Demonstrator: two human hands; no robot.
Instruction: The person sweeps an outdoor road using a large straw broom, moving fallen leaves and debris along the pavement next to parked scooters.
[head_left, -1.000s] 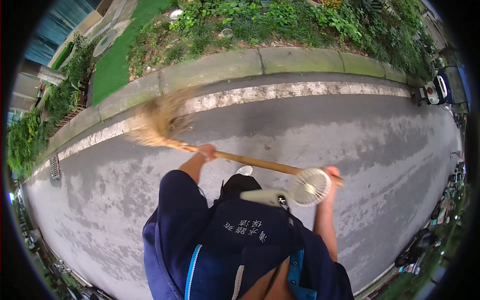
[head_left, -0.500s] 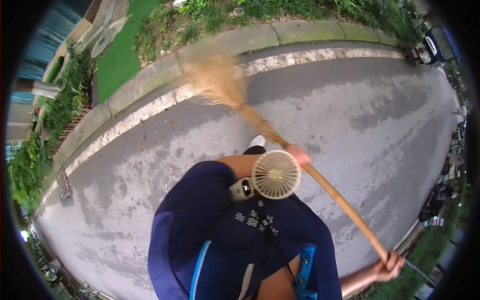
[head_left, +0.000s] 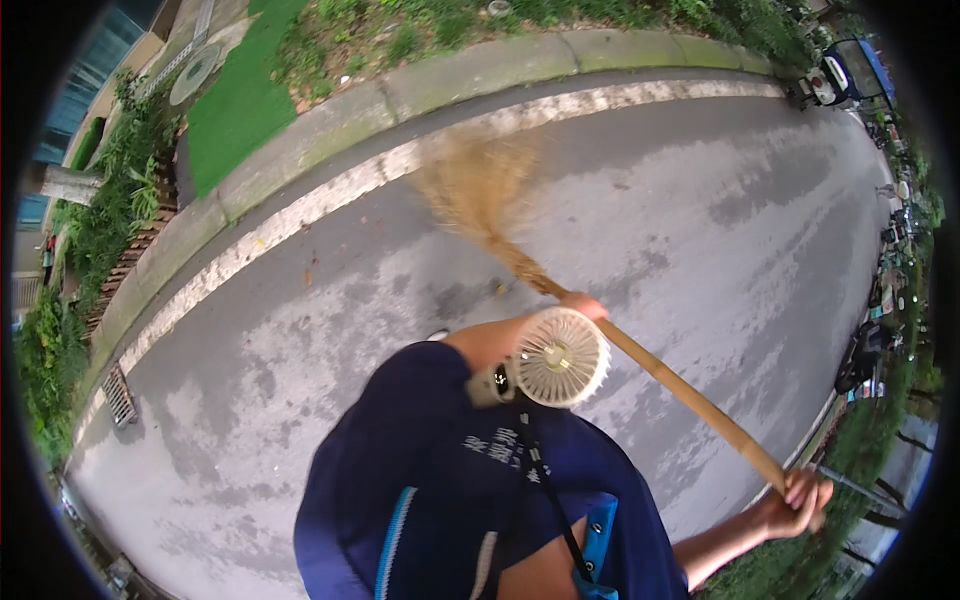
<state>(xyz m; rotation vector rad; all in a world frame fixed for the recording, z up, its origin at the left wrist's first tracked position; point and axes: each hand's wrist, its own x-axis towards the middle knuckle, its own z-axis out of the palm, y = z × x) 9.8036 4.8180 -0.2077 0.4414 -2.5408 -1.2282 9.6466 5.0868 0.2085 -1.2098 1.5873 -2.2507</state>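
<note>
A long straw broom slants across the view, its bristle head point(head_left: 478, 190) blurred over the road beside the white kerb line. Around the lower part of its wooden handle point(head_left: 690, 392), just above the bristles, my left hand point(head_left: 584, 306) is closed; a small fan partly covers that arm. Further right, my right hand point(head_left: 797, 503) grips the top end of the handle, with its forearm coming in from the lower right. The round beige fan point(head_left: 560, 357) hangs in front of my dark blue shirt point(head_left: 420, 470).
A stone kerb point(head_left: 340, 125) with a white painted line curves along the far side of the grey road point(head_left: 300, 370), with grass and green matting point(head_left: 235, 130) behind it. A drain grate point(head_left: 119, 395) lies at the left. Vehicles stand along the right edge.
The broom's bristle head has swung right and toward me, off the kerb line onto the road. My right hand has moved slightly up and right. The surroundings have shifted a little.
</note>
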